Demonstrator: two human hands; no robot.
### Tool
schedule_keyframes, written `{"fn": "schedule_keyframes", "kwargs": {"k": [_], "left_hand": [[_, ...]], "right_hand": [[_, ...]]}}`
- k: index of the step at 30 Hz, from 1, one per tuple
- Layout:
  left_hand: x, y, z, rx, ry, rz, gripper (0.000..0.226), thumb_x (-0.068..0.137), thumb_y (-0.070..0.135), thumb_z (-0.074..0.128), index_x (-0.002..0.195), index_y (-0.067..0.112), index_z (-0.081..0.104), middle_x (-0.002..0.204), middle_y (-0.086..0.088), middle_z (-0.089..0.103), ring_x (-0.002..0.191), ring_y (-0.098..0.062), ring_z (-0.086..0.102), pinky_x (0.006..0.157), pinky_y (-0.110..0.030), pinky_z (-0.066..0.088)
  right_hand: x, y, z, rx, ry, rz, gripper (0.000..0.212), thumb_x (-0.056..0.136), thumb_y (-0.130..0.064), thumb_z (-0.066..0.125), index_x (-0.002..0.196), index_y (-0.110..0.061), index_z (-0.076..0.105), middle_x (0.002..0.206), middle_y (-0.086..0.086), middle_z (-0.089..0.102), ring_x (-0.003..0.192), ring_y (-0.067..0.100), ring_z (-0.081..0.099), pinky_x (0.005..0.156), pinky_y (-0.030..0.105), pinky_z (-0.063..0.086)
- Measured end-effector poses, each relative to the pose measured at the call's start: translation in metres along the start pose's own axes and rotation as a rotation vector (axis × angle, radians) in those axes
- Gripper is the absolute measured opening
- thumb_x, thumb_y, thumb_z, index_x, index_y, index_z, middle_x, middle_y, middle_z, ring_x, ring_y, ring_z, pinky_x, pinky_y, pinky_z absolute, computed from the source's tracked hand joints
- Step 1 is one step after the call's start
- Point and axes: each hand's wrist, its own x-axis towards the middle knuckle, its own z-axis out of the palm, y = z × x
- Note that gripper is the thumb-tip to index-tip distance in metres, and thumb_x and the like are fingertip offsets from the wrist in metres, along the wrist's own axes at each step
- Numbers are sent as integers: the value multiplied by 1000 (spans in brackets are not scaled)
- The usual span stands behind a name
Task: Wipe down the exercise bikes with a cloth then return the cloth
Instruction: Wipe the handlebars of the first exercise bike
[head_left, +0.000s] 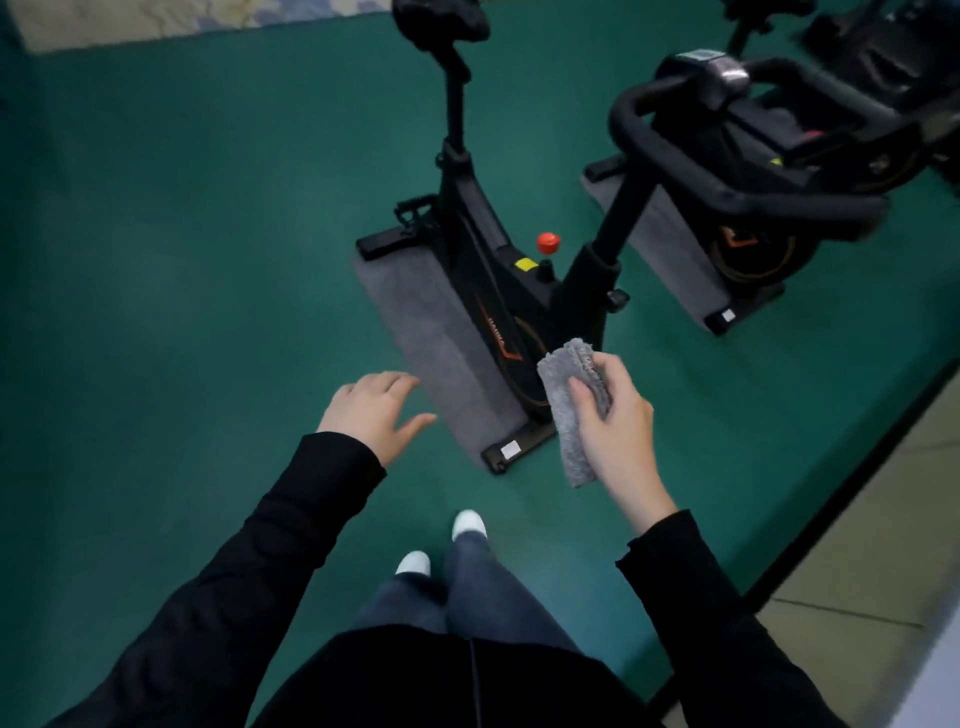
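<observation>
open green floor (182, 249) to our left; bike (498, 291) close ahead, maybe touching nothing. right hand (615, 431) fingers clamp folded cloth (569, 410); left hand (376, 410) fingers spread, empty.

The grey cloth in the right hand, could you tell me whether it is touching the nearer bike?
Cannot tell. In the head view the cloth overlaps the nearer bike from above, so no gap or contact shows.

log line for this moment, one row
right hand: holds grey cloth | left hand: open, empty | nearest bike: not touched | stage: approaching
</observation>
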Motion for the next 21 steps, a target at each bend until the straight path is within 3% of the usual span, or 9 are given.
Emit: {"fn": "schedule_keyframes", "kwargs": {"k": [4, 9, 11, 14, 21], "left_hand": [[-2, -31, -6, 11, -9, -100, 58, 91, 52, 44, 139, 20, 38, 149, 1, 36, 139, -18, 28, 111, -37, 25], [25, -65, -29, -14, 8, -209, 57, 92, 51, 45, 138, 18, 41, 149, 0, 36, 138, -18, 29, 111, -38, 26], [50, -74, -44, -22, 22, -230, 56, 91, 50, 46, 137, 17, 42, 148, -1, 37, 137, -19, 31, 111, -39, 28], [94, -80, -69, -20, 37, -241, 55, 92, 49, 46, 136, 17, 43, 147, -1, 38, 136, -20, 31, 110, -39, 29], [174, -87, -115, -3, 70, -195, 54, 91, 49, 48, 135, 17, 45, 143, -1, 43, 133, -20, 35, 106, -40, 32]], "right_hand": [[25, -5, 22, -15, -99, -41, 13, 92, -22, 56, 101, -31, 54, 86, -17, 64, 80, -1, 60, 67, 14, 43], [81, -18, 57, -12, -203, -100, 8, 92, -29, 59, 99, -29, 56, 89, -10, 65, 82, 4, 60, 67, 9, 41], [110, -25, 72, -14, -213, -133, 6, 92, -28, 58, 98, -26, 56, 91, -7, 64, 85, 7, 59, 70, 13, 42], [154, -37, 90, 17, -222, -133, 4, 94, -25, 55, 98, -24, 54, 92, -5, 63, 86, 13, 58, 72, 25, 44], [223, -48, 105, 64, -195, -84, 3, 96, -27, 49, 97, -28, 46, 82, -7, 58, 75, 14, 54, 61, 26, 36]]}}
